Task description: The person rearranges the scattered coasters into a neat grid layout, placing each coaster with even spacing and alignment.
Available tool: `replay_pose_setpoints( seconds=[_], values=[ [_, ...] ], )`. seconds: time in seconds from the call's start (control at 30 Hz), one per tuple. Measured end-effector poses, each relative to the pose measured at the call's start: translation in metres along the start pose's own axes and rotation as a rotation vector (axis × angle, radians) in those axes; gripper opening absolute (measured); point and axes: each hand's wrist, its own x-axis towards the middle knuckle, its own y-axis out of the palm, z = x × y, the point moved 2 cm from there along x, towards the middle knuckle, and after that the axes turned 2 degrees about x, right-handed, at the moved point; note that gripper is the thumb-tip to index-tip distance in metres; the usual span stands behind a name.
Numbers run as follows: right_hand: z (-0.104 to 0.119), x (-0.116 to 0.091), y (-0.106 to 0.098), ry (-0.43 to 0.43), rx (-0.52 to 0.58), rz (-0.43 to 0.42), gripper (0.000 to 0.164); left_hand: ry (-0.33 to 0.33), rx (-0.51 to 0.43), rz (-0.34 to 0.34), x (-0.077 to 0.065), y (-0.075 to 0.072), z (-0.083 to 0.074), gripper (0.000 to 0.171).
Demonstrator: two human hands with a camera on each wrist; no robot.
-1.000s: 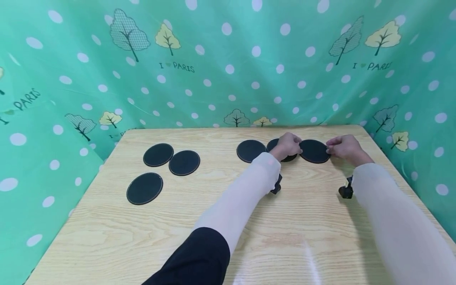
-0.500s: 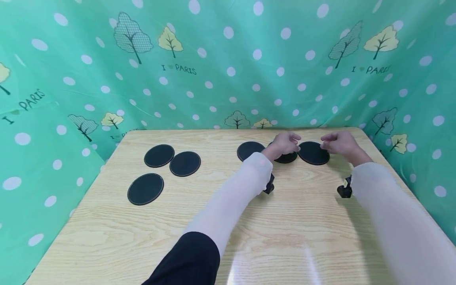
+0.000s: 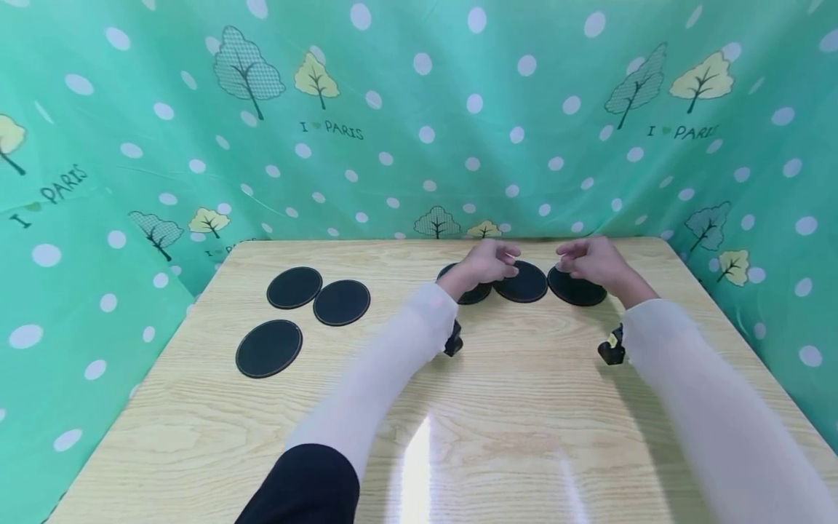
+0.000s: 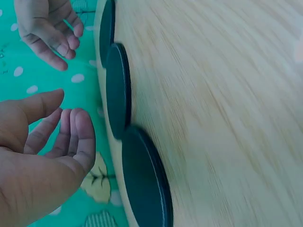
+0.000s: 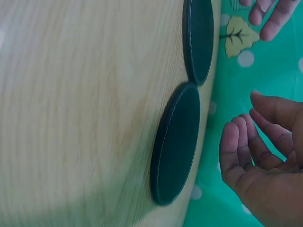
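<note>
Three round black coasters with stitched rims lie side by side in a row at the back of the table: a left one [image 3: 476, 295], a middle one [image 3: 521, 282] and a right one [image 3: 576, 292]. My left hand [image 3: 486, 262] hovers over the left and middle coasters, partly covering the left one. Above the right coaster is my right hand [image 3: 592, 260], hiding its far part. Both hands hold nothing; in the wrist views the fingers are loosely bent, with thumb and fingertips apart. The left wrist view shows the row's nearest coaster [image 4: 142, 175] well below the left hand [image 4: 42, 161].
Three more black coasters lie at the back left: an upper one [image 3: 294, 287], one touching or close beside it [image 3: 341, 302], and a nearer one [image 3: 269, 348]. A green dotted curtain [image 3: 393, 94] borders the wooden table [image 3: 497, 407]. Black wrist cameras [image 3: 612, 348] hang under the sleeves.
Both hands have let go of the right coaster at its two sides and lifted off. The left hand has moved left; the right hand has moved slightly left over the coaster.
</note>
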Motion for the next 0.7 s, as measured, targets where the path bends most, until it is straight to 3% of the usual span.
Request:
replay_pose_setpoints(
  seconds=[0.3, 0.53, 0.7],
  values=[
    [0.019, 0.005, 0.023, -0.033, 0.019, 0.039, 0.041, 0.013, 0.182, 0.015, -0.028, -0.044, 0.019, 0.044],
    [0.035, 0.006, 0.044, -0.067, 0.024, 0.081, 0.043, 0.016, 0.255, 0.009, -0.057, -0.075, 0.030, 0.043],
    [0.046, 0.007, 0.061, -0.106, 0.012, 0.105, 0.040, -0.002, 0.287, 0.009, -0.079, -0.094, 0.047, 0.044]
  ],
)
